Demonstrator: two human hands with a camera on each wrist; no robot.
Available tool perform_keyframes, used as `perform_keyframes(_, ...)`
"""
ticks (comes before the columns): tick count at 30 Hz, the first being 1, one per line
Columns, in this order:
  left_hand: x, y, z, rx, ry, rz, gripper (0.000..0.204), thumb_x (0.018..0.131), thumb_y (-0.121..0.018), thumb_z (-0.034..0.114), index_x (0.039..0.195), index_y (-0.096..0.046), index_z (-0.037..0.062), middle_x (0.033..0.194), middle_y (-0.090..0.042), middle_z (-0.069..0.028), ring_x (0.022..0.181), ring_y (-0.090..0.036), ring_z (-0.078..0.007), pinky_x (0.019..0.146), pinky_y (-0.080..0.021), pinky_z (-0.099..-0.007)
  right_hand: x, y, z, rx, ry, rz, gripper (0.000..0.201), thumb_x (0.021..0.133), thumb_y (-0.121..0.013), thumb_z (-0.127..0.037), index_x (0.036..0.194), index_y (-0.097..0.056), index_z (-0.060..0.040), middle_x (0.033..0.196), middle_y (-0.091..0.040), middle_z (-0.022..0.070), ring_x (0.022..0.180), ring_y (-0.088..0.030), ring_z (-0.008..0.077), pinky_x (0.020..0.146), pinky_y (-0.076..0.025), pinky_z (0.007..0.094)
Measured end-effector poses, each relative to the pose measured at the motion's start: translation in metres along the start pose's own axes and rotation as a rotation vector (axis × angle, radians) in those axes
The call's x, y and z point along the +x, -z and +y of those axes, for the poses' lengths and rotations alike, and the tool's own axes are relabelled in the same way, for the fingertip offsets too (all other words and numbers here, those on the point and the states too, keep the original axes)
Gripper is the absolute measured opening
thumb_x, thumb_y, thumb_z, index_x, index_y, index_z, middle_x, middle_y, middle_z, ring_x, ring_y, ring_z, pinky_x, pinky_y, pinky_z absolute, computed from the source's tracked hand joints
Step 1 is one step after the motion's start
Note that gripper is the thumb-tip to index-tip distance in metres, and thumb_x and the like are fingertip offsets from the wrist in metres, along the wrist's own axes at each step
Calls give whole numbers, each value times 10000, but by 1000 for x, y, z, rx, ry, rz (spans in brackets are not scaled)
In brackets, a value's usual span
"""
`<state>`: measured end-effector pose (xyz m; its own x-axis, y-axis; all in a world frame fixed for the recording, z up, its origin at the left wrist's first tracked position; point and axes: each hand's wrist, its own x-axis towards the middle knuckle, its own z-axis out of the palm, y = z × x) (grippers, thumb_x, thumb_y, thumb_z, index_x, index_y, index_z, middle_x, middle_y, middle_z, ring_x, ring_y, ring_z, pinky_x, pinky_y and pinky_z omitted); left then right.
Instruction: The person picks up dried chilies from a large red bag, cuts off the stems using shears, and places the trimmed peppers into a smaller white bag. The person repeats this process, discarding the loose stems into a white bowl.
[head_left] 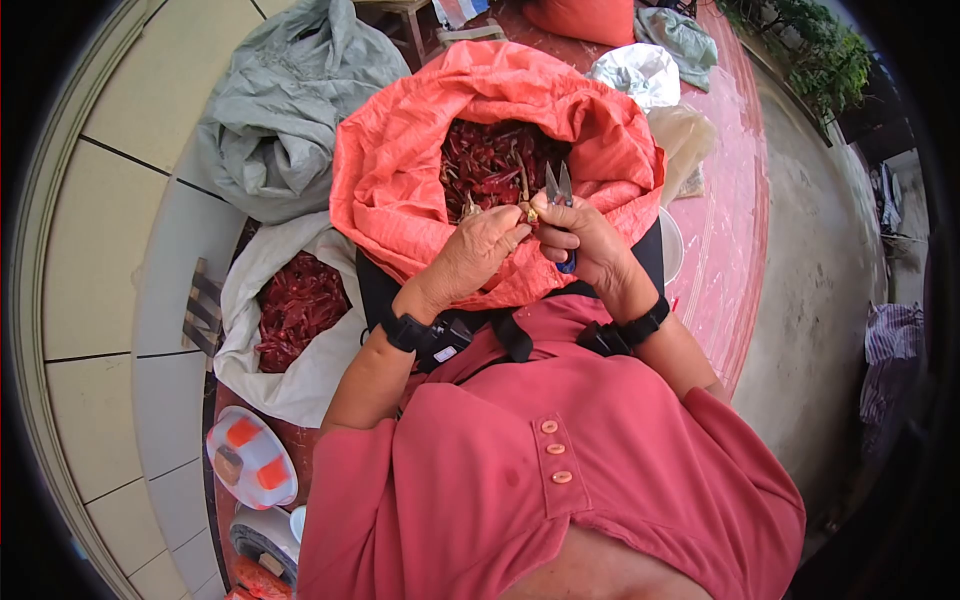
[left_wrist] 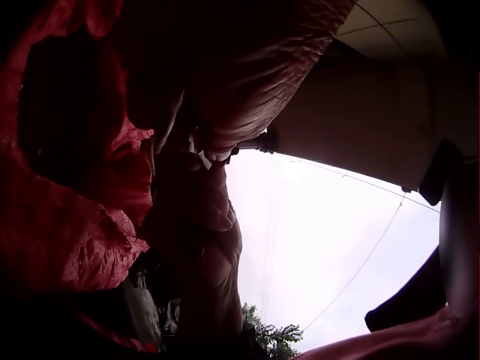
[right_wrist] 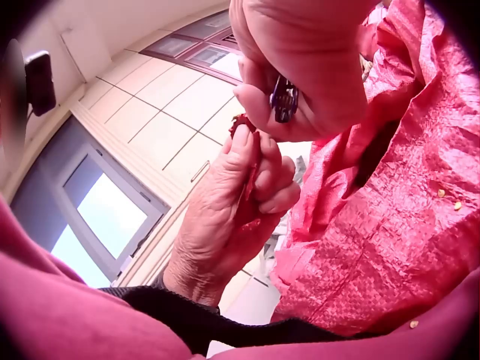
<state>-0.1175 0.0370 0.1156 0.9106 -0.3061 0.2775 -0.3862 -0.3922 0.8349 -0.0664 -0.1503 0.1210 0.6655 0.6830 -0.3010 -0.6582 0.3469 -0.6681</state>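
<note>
Over a large pink-red woven sack of dried red chilies, both hands meet close together. My left hand pinches a dried chili between thumb and fingers; most of the chili is hidden by the hand. My right hand grips small scissors, their blades pointing away over the sack and apart at the tips. The dark handle shows below the fingers. In the right wrist view the left hand sits just below the right hand. The left wrist view is dark.
Left of the knees, a white sack holds more red chilies. A grey sack stands behind it. Nearer are a plastic basin and a metal container. A white bucket stands to the right.
</note>
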Motion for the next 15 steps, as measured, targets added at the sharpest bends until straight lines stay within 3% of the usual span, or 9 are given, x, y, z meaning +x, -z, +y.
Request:
perform_keyframes(3,0,-3,-3,-22,36,12,204,944,-514,178,868,-484,-9,793,-537,-210,774,-557,-392,676,-435,-439,0,-2,1,-35,11,28,93,923,-603,-170,914,-588,-78,636,-491,-54,426,-340,25,412,-302,205)
perform_keyframes(7,2,-5,-9,82,3,67,210,939,-515,178,847,-478,-7,780,-544,-213,777,-560,-397,673,-436,-456,-9,-16,-7,-356,185,87,100,919,-615,-159,947,-572,-74,672,-503,-44,489,-422,40,467,-369,198)
perform_keyframes(9,4,-4,-7,97,19,85,216,935,-520,181,835,-476,-6,774,-550,-215,774,-562,-401,668,-436,-467,-2,-27,2,-485,424,207,133,888,-650,-119,982,-579,-57,732,-539,-17,627,-506,64,582,-434,216)
perform_keyframes(11,5,-2,-6,163,21,64,214,928,-526,180,831,-480,-4,769,-557,-215,772,-567,-404,665,-441,-473,2,-26,3,-684,522,218,181,857,-681,-84,1005,-588,-40,793,-564,1,759,-552,82,688,-468,233)
perform_keyframes(13,4,-2,-6,186,26,42,203,920,-537,167,837,-481,-9,768,-547,-211,760,-561,-399,656,-438,-462,-1,-12,-4,-952,470,117,223,825,-707,-54,1018,-598,-22,857,-577,11,884,-560,96,788,-469,250)
perform_keyframes(15,2,-3,-6,168,30,29,189,912,-554,142,855,-477,-21,771,-519,-203,739,-543,-386,640,-427,-435,-2,-5,-6,-879,421,87,162,828,-703,-64,962,-623,-22,876,-593,19,843,-562,98,745,-479,263)
